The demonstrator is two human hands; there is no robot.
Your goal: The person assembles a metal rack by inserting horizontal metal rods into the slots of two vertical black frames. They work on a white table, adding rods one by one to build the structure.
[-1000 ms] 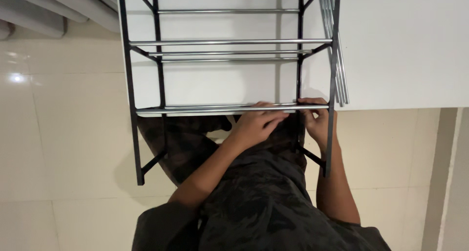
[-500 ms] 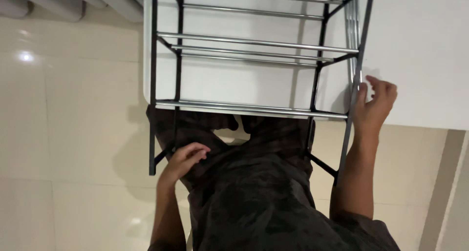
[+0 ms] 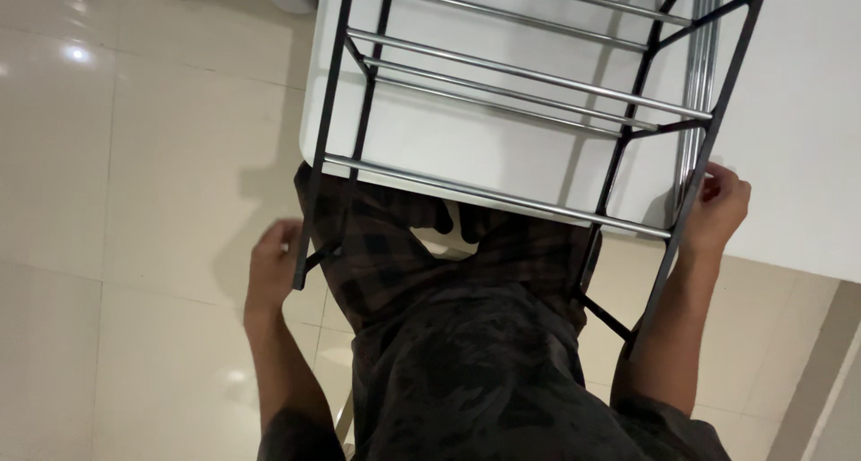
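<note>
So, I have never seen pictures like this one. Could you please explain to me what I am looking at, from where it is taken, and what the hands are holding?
There is no machine here. A person wears a camera on the head, and it looks straight down at their own body, arms and the tiled floor.

In front of them stands a metal rack: dark side frames joined by shiny silver bars. It rests against a white table.

The right hand is at the rack's right side post, fingers curled around it, next to some loose silver bars by the table edge. The left hand is at the lower end of the left post; whether it grips or only touches it is hard to tell.

Below you see the person's dark shirt and checked trousers.
</note>
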